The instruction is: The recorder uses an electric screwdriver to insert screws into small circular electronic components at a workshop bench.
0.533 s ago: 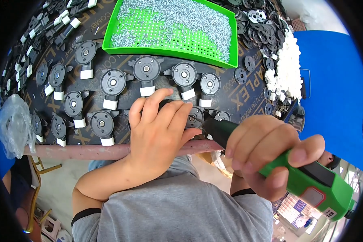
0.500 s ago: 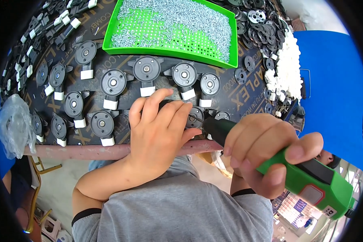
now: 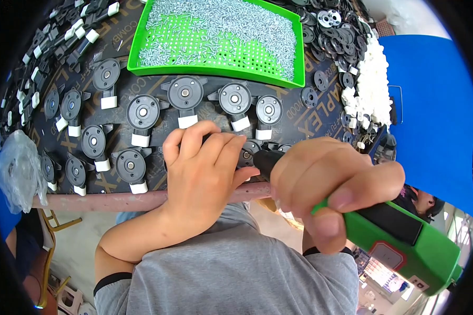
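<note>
My left hand (image 3: 202,173) lies flat over a black round part at the near edge of the dark work board (image 3: 310,113), fingers pressed down on it and hiding most of it. My right hand (image 3: 326,181) grips a green and black electric screwdriver (image 3: 399,241), its black nose (image 3: 263,157) pointing at a part (image 3: 245,155) just beside my left fingertips. Rows of black round parts with white clips (image 3: 142,113) lie on the board beyond my hands.
A green perforated tray (image 3: 220,68) with several small silver screws sits at the back. A heap of white clips (image 3: 373,86) and loose black discs (image 3: 333,26) lie at the right. A clear plastic bag (image 3: 18,170) is at the left; a reddish pipe (image 3: 115,199) edges the board.
Hardly anything differs: my right hand has shifted its grip on the screwdriver slightly, and my left hand stays pressed on the same part.
</note>
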### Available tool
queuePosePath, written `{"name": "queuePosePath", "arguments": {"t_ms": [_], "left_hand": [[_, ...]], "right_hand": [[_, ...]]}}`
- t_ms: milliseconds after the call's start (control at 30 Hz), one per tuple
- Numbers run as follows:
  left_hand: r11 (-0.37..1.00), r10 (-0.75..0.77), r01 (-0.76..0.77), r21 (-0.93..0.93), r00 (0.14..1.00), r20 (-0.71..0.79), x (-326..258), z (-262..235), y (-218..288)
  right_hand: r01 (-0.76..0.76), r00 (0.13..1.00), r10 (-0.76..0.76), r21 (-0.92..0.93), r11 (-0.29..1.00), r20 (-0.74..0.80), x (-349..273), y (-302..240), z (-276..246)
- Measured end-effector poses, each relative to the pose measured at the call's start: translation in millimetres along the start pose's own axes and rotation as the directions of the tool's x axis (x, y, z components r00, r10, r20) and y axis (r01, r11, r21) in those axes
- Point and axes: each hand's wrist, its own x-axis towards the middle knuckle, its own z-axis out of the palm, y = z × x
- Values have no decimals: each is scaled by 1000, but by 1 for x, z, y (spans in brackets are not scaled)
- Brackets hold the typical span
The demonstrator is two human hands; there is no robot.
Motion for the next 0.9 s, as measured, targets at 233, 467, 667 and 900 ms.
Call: {"name": "queuePosePath", "arguments": {"t_ms": [233,467,667,900], "left_hand": [[1000,5,-6,16,999,42,2,0,2],[999,45,-46,15,997,62,4,-5,6],[1000,29,-29,-4,990,141,5,-15,4],[999,48,-45,-19,989,139,8,-12,-1]], "right_hand": [[-124,991,130,115,986,-42,3,-4,1],[116,925,-120,-33,993,-360,34,-3,-29],[-4,872,-98,-208,978,-479,44,65,-54],[-61,882,-32,-180,982,-470,39,69,-55]]}}
